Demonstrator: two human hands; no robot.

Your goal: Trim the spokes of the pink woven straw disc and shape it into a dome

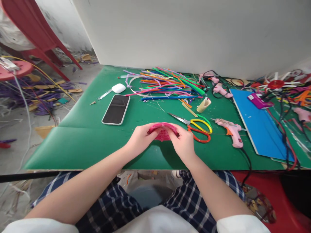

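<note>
As I sit at a green table [80,137], both my hands hold a ribbed pink piece [162,135] just above the near part of the tabletop, its upper edge bowed into an arch. My left hand [142,137] is mostly closed, pinching the left end, with the thumb laid over the near face. My right hand [183,139], curled much the same way, grips the right end, its thumb angled in toward the other. Most of my fingers are hidden behind the piece.

Just beyond my right hand lie scissors [189,122] with one yellow and one orange-red handle, their blades parted slightly and pointing left. Farther right, a pink glue gun [232,131] rests on its side near a blue board [257,123], which bears a purple box [259,101] among black cords.

A heap of colorful fuzzy sticks [167,84] spreads along the back of the table, near a short cream-colored tube [203,105]. To the left, a phone [116,110] lies face up, its screen dark, below a small white case [118,88].
</note>
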